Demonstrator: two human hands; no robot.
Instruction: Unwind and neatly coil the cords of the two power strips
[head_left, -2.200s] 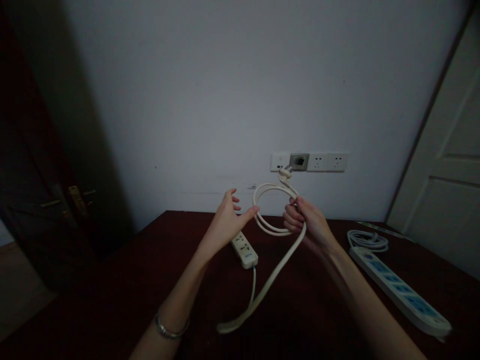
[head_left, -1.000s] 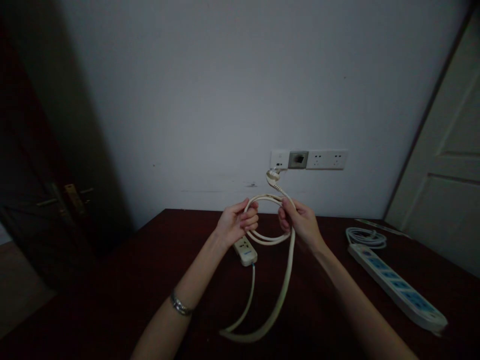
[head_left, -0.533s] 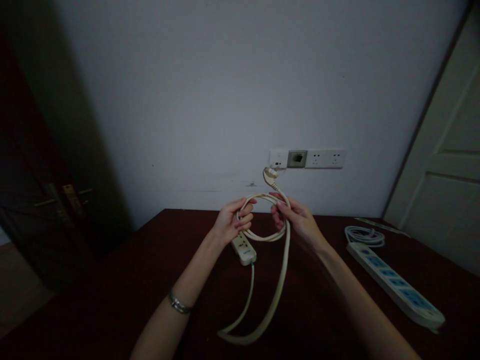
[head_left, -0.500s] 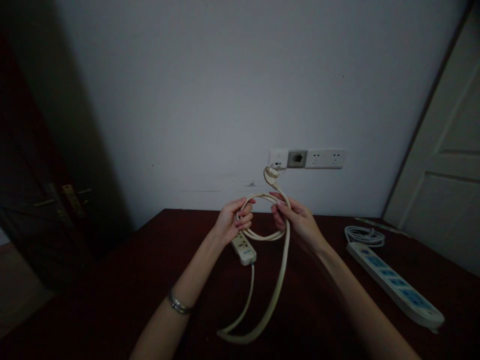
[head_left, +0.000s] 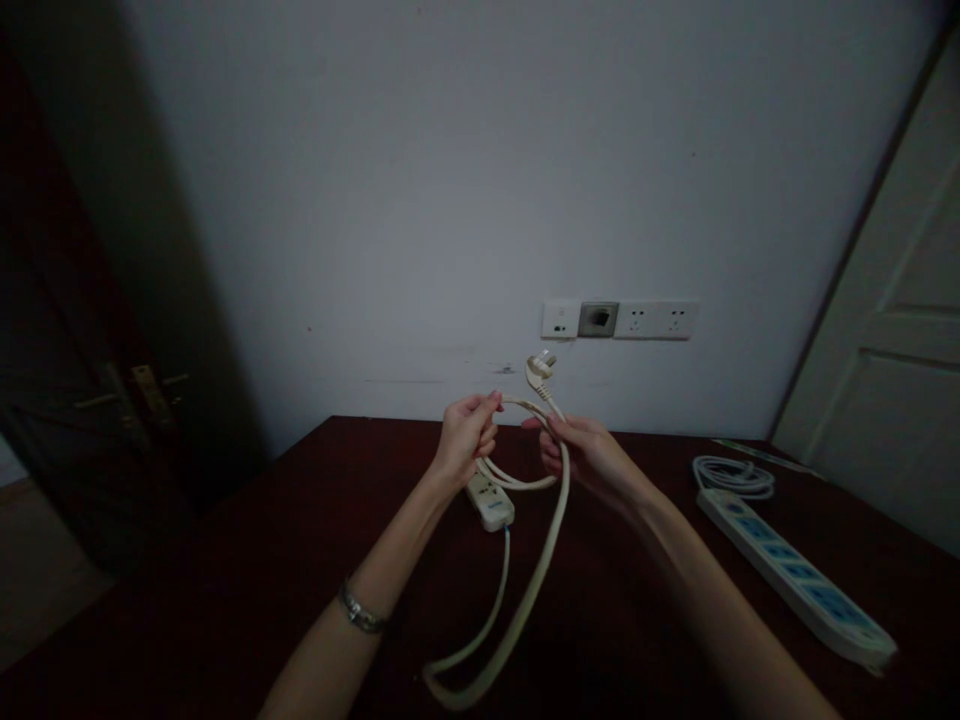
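The desk (head_left: pixel 285 540) stretches wide to the left, its back edge near the wall (head_left: pixel 420 240); the large strip (head_left: pixel 795 575) lies along the right. Over the small strip (head_left: pixel 493 512), both grips, left hand (head_left: pixel 466 437) and right hand (head_left: pixel 583 452), clasp the looped cord (head_left: pixel 553 538). The plug (head_left: pixel 538 372) has dropped further below the sockets (head_left: pixel 652 321) since half a second ago.
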